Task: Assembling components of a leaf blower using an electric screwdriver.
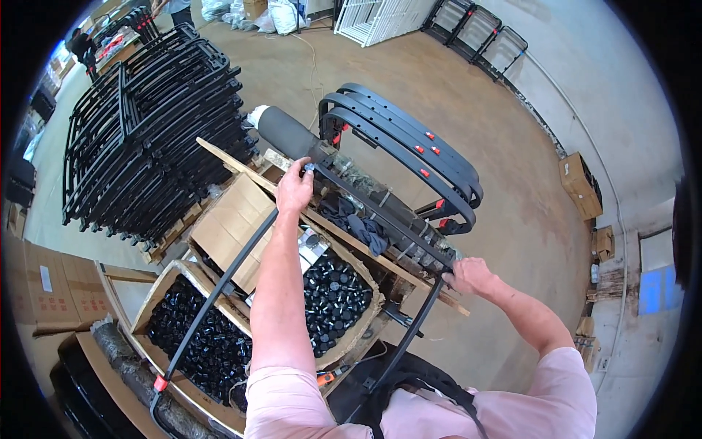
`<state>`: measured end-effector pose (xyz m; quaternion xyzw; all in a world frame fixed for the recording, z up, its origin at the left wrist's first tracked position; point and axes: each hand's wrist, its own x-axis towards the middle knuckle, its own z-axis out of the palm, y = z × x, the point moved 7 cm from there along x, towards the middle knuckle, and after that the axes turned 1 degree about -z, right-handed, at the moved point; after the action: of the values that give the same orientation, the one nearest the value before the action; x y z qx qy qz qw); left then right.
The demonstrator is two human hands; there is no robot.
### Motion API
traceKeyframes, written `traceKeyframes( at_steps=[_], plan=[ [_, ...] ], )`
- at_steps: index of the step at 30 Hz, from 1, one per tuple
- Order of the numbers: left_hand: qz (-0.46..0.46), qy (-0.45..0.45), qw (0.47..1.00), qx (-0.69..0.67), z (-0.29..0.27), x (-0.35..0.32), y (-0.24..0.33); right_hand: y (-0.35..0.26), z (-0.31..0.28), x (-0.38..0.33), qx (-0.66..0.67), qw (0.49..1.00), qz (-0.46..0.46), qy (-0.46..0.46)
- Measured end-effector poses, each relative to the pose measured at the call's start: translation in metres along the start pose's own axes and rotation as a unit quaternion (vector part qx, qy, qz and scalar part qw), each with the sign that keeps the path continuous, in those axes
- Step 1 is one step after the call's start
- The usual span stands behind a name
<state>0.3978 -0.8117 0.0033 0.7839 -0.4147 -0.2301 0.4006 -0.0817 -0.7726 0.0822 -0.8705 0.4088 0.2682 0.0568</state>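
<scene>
Brown floor (526, 197) lies behind — one long black bar (401, 230) slants far left to near right, left hand (295, 190) holding its far end, right hand (472, 276) its near end.

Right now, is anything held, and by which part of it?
A black tubular frame: the left hand holds it at its left corner, the right hand at its right corner. Whether the left hand also holds something small cannot be told.

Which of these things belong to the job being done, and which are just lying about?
In the job:
black frame, held by left hand and right hand
black caps, probably

Apparently just lying about:
white rack
carton at right
white bag
</scene>
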Motion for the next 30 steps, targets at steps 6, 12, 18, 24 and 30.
traceKeyframes(
  at_steps=[6, 12, 18, 24, 30],
  plan=[
    [-0.048, -0.004, 0.998, -0.032, -0.008, -0.007, 0.013, -0.010, -0.001, -0.009, 0.014, 0.996, -0.009, 0.093],
    [-0.008, 0.032, 0.994, 0.103, -0.019, 0.000, 0.037, -0.008, 0.014, -0.004, 0.009, 0.994, 0.030, 0.109],
    [-0.111, 0.142, 0.976, 0.120, -0.086, 0.014, -0.026, 0.002, 0.017, -0.007, 0.017, 0.992, 0.066, 0.106],
    [0.125, 0.142, 0.960, 0.208, -0.050, 0.002, 0.044, -0.007, 0.013, -0.005, 0.018, 0.994, 0.046, 0.093],
    [0.057, 0.061, 0.968, 0.238, -0.069, 0.013, 0.005, 0.000, 0.016, -0.010, 0.016, 0.990, 0.039, 0.137]
  ],
)
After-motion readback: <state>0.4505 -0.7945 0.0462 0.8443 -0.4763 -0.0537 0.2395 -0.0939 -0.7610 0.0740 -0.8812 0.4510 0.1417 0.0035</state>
